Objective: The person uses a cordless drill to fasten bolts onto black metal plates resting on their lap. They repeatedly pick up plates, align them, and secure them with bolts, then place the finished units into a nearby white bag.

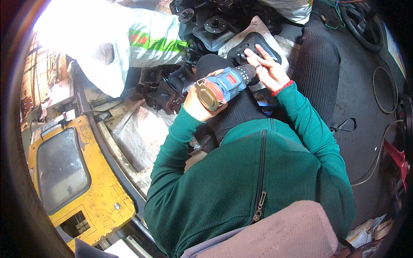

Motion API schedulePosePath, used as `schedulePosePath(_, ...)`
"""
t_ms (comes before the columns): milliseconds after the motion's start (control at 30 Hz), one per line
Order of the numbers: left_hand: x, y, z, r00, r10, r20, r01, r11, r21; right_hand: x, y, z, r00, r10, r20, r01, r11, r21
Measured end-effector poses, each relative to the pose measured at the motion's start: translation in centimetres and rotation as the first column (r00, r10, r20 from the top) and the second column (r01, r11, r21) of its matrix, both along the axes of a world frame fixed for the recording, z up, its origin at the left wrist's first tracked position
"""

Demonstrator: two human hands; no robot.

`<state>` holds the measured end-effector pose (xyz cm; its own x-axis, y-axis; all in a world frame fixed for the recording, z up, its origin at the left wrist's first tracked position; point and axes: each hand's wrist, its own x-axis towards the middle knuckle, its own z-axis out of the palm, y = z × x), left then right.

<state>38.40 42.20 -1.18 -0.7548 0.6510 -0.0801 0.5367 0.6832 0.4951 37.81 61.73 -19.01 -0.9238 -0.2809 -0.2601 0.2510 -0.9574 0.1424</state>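
Observation:
My left hand (198,105) is wrapped round the grip of a blue and red cordless drill (226,86), whose chuck points right and away from me. Close to the chuck's tip is my right hand (272,73), a red band at its wrist. Its fingers are partly curled, and whatever they pinch is too small to make out. Beneath the fingers, a black moulded part (275,50) with a rounded plate lies on a pale, worn board (257,26) between my knees. The drill's bit is hidden by the fingers.
Several black flanged parts (215,25) are heaped beyond my knees, with more dark parts (165,95) left of my left knee. A white sack (157,38) stands at the far left. A yellow machine panel (105,189) is at left. Cables (376,161) lie on the right-hand floor.

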Motion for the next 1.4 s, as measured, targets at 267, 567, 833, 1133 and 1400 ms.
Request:
schedulePosePath(267, 1.8, 1.6, 1.3, 0.983, 0.105, 0.153, -0.072, 0.975, -0.208, 0.0, -0.1, -0.5, 0.999, 0.018, 0.049, -0.018, 1.000, 0.000)
schedulePosePath(567, 0.3, -1.7, -1.1, 0.988, 0.121, 0.097, -0.127, 0.990, 0.062, 0.7, -0.7, 0.3, 0.988, -0.067, 0.141, 0.001, 0.907, 0.421)
schedulePosePath(833, -1.9, -3.4, -0.3, 0.936, 0.323, 0.137, -0.333, 0.942, 0.051, -6.5, -0.9, -6.3, 0.999, -0.045, 0.006, -0.022, -0.361, 0.932)
schedulePosePath(1133, -4.0, -3.2, -2.1, 0.983, 0.182, 0.018, -0.183, 0.983, 0.027, -6.6, -4.4, -7.7, 0.957, -0.193, -0.218, 0.100, -0.486, 0.868)
schedulePosePath(1400, -5.1, -3.0, -2.4, 0.964, 0.236, 0.121, -0.228, 0.971, -0.075, -5.9, -5.1, -8.2, 0.929, -0.278, -0.244, 0.059, -0.539, 0.840)
